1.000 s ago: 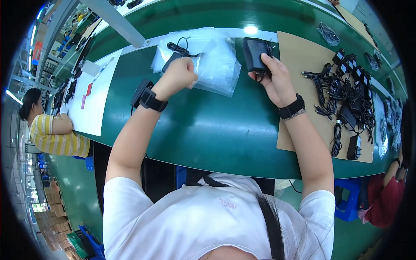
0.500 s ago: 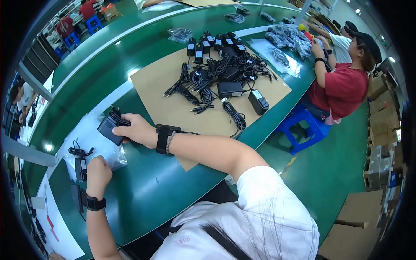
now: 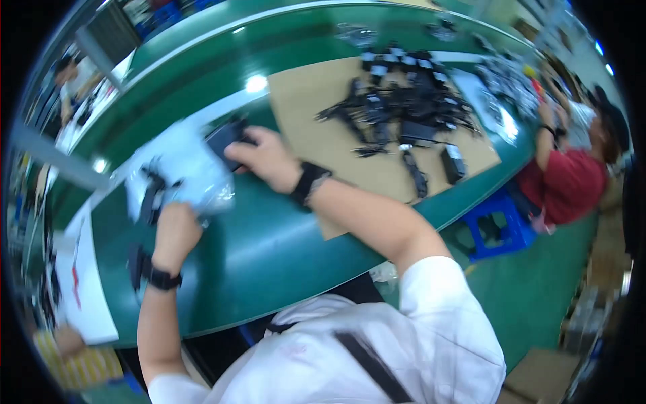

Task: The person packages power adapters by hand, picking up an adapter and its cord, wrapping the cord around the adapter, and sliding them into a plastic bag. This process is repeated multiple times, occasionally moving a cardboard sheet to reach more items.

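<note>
My right hand (image 3: 268, 160) is closed around a black power adapter (image 3: 225, 143) with its cord bundled against it, above the edge of a stack of clear plastic bags (image 3: 192, 158). My left hand (image 3: 177, 232) is a closed fist at the near edge of those bags; whatever its fingers pinch is hidden. Just beyond it, another black adapter with a coiled cord (image 3: 153, 196) lies on the bags. A pile of black adapters and cords (image 3: 397, 101) covers much of a brown cardboard sheet (image 3: 303, 91) on the right. The picture is smeared by motion.
The green table (image 3: 269, 262) curves around me. Farther right, bagged items (image 3: 505, 81) lie before a co-worker in red (image 3: 572, 182) near a blue stool (image 3: 494, 225). A grey post (image 3: 60, 158) stands at left. Someone in yellow stripes (image 3: 81, 360) is at lower left.
The whole view has shifted, with the table and pile now farther right and blurred. My right hand still holds the adapter. A yellow-striped sleeve or shirt has come into view at lower left.
</note>
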`<state>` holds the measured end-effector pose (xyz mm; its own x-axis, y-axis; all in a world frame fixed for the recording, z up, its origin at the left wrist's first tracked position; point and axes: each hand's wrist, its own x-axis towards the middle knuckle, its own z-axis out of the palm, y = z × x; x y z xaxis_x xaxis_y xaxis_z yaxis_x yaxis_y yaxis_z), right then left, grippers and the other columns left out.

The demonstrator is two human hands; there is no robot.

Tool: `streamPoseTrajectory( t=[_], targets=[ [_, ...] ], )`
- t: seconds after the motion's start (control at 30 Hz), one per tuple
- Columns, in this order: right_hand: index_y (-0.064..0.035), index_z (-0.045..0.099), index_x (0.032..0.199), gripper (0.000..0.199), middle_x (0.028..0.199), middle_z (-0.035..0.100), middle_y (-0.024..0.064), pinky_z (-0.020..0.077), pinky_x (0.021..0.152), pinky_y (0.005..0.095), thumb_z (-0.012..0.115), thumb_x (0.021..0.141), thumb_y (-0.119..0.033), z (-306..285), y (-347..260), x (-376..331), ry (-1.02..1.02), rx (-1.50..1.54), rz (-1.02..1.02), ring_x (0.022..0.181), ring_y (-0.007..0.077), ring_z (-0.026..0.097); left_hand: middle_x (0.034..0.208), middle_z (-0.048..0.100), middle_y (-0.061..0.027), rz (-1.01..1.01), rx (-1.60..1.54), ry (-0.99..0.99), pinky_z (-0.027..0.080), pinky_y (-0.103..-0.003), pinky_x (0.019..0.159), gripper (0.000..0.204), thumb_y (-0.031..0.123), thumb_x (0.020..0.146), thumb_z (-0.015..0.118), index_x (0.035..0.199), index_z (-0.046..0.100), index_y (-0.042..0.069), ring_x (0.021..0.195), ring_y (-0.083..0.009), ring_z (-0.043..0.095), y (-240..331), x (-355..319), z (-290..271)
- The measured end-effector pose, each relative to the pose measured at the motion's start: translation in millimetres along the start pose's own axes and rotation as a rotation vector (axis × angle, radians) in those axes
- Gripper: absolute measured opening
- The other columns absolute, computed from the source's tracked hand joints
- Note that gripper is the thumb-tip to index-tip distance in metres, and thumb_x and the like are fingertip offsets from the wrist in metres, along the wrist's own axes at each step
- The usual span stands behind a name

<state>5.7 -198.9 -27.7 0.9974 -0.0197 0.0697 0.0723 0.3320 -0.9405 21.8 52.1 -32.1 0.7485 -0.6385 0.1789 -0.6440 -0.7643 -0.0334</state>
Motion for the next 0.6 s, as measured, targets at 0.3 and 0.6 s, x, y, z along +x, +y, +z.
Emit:
streamPoseTrajectory(
  t=[0.3, 0.6],
  targets=[
    [0.001, 0.051, 0.107, 0.033, 0.089, 0.059, 0.0077, 0.053, 0.069, 0.0305, 0.054, 0.088, -0.026, -17, -16, -1, -0.155, 0.223, 0.077, 0.076, 0.0153, 0.059, 0.056, 0.055, -0.001, -0.484, -1.13, 0.052, 0.038, -0.025, 0.045, 0.026, 0.02, 0.075, 0.068, 0.061, 0.055, 0.004, 0.05, -0.0063, 0.048, 17, 35, -17],
    [0.0033, 0.049, 0.114, 0.039, 0.095, 0.059, 0.0074, 0.0478, 0.081, 0.0322, 0.059, 0.085, -0.02, 17, -10, -7, 0.011, 0.084, 0.017, 0.082, 0.0125, 0.057, 0.059, 0.054, -0.0022, -0.396, -1.204, 0.408, 0.04, -0.023, 0.047, 0.027, 0.013, 0.07, 0.074, 0.06, 0.05, 0.003, 0.05, -0.0079, 0.047, 71, 26, 7]
  ],
)
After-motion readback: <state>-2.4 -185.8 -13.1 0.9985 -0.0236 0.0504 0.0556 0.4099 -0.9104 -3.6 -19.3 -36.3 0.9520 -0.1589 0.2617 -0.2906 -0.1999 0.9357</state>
